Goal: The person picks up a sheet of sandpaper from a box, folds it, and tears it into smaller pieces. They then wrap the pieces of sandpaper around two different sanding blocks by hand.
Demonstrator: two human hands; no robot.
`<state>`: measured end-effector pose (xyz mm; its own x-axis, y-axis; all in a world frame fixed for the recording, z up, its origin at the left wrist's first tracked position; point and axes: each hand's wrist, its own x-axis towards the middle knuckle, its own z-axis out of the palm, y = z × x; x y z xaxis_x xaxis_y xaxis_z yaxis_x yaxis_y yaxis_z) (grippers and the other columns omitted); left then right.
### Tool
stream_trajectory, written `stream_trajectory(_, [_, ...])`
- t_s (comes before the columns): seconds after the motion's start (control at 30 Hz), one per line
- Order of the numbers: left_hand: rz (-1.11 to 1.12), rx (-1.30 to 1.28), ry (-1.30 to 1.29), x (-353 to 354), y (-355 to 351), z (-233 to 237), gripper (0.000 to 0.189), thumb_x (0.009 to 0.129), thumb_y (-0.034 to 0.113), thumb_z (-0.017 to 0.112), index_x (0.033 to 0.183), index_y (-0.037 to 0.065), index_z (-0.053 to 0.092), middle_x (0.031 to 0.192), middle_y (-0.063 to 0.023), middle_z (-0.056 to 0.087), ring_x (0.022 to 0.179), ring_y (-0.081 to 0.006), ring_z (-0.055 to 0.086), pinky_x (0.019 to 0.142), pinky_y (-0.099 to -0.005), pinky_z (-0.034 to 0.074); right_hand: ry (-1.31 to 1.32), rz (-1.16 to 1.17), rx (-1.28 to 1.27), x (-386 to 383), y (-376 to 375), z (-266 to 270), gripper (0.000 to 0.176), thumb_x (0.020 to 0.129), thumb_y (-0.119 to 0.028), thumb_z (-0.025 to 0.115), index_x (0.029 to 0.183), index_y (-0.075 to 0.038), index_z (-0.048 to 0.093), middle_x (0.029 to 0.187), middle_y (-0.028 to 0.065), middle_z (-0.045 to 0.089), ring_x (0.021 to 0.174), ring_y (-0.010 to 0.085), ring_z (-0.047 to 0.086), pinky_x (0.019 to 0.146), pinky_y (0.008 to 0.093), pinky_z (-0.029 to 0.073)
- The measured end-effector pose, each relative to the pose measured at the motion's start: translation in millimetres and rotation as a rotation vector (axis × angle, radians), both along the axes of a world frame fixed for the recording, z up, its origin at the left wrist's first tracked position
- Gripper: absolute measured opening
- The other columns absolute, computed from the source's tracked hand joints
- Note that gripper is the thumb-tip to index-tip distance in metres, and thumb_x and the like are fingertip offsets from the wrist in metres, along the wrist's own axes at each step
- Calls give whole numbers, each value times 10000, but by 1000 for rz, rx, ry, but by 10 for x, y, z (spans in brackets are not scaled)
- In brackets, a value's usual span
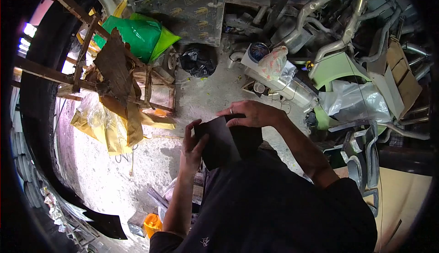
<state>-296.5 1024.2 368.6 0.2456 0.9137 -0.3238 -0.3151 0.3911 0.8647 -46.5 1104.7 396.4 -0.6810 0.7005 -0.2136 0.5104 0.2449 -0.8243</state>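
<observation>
"Where is the dark folded piece (219,144) sitting?"

"It's resting in the two hands, right at the middle of the clock, just in front of the black shirt (283,207). Two dark faces are showing, meeting along a crease."

"And the left hand (194,145)?"

"It's reaching up from seven o'clock and gripping the piece's left side. The fingers are curving at the edge and the thumb is pressing toward the near face, so the hand is closing only as far as the piece allows."

"What is the right hand (247,114) doing?"

"It's coming in from four o'clock and holding the upper edge between thumb and fingers, a loose pinch with the fingers stretching toward nine. One finger is wearing a ring. How firmly either hand is pressing, I can't tell."

"What's lying around them?"

"On the floor (201,98), a black plastic bag (197,62) is sitting near twelve. The green bag (130,37) is bulging at ten to eleven, and gold-coloured wrapping (107,127) is hanging at nine. Metal pipes (338,47) are crowding one to two, with a pale plastic bag (273,62) lying nearer one. Torn cardboard (404,77) is leaning around two to three, and an orange container (152,224) is standing at seven."
</observation>
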Motion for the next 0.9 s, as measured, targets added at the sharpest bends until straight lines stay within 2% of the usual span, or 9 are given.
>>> stream_trajectory(0.17, [39,-36,81,-121,-10,-46,432,948,141,604,1334,45,436,1164,-141,591,1057,-163,550,934,-301,437,-111,148,-77,-74,78,-136,465,974,-293,540,1431,-301,453,1069,125,577,1114,302,561,990,380,437])
stream_trajectory(0.27, [48,101,329,-189,175,-15,398,955,183,601,1309,39,489,1179,-132,594,1092,-164,548,933,-320,445,-103,232,-92,-117,153,-96,484,960,-226,545,1431,-290,454,1093,127,577,1103,306,568,974,381,447])
stream_trajectory(0.33, [-33,383,573,-202,361,99,362,959,228,599,1259,32,553,1210,-118,596,1109,-162,565,924,-329,457,-81,265,-93,-169,203,-62,484,957,-259,553,1429,-300,450,1112,130,591,1110,304,572,966,398,455])
stream_trajectory(0.4, [-54,427,584,-177,507,115,309,956,229,604,1188,25,609,1189,-96,623,1062,-164,609,885,-309,480,-62,294,-97,-223,237,-44,486,954,-292,561,1426,-310,447,1131,133,604,1118,301,577,959,415,463])
stream_trajectory(0.47, [-291,400,504,-169,577,31,285,952,219,612,1173,39,629,1060,-94,677,958,-164,651,823,-291,497,-61,206,-43,-266,277,-32,443,917,-306,623,1348,-239,547,1120,131,638,1088,294,602,938,401,467])
stream_trajectory(0.5, [-371,382,588,-160,596,38,255,945,198,623,1143,41,655,924,-79,703,866,-146,656,770,-291,502,-65,206,-41,-262,308,-33,443,917,-306,623,1348,-239,547,1120,131,638,1088,294,602,938,401,467])
stream_trajectory(0.6, [-466,295,575,-108,547,26,249,938,186,635,1135,39,670,882,-73,703,824,-121,636,755,-291,494,22,212,-90,-178,350,-37,392,887,-342,661,1231,-156,637,1106,123,661,1065,291,619,935,392,465])
stream_trajectory(0.67, [-448,332,533,-113,492,-52,244,933,179,642,1130,41,682,885,-66,699,818,-104,614,755,-283,488,-63,182,-60,-95,319,-1,335,890,-298,666,1165,-108,670,1102,113,666,1067,272,631,942,381,468])
stream_trajectory(0.9, [-337,301,417,-93,473,60,243,930,124,633,1157,50,683,928,-64,700,859,-95,617,790,-270,489,-72,-34,-107,165,29,1,347,934,-344,629,1177,-97,657,1127,77,652,1064,227,619,950,351,458])
